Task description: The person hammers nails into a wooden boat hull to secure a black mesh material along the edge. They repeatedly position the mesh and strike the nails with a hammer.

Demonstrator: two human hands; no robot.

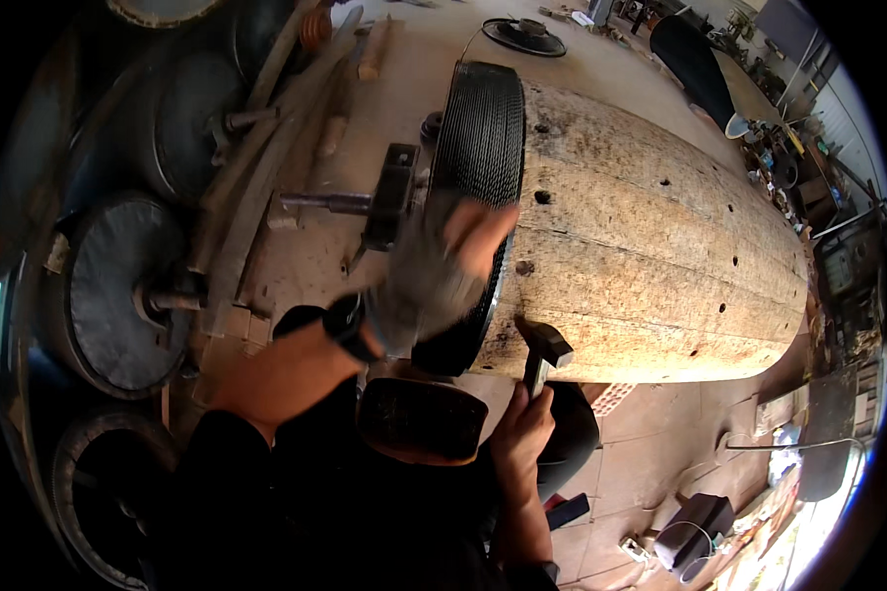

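A big barrel-shaped wooden drum (650, 236) built of pale staves with several dark holes lies on its side before me. Around its left end runs a wide black ridged band (480, 128), like wound cable or wire. My left hand (439, 271), in a grey glove that leaves fingers bare, is over this band near the wood; it is smeared by motion, so its grip cannot be made out. My right hand (524, 428) is closed round the handle of a hammer (544, 347), whose head is up beside the drum's lower left edge.
A metal shaft (330, 202) sticks out left of the drum through a dark bracket (392, 197). Several metal drums (128, 295) line the left side, beside wooden beams (266, 187). Below the band is a dark rounded block (422, 419). A dark box (695, 532) stands lower right.
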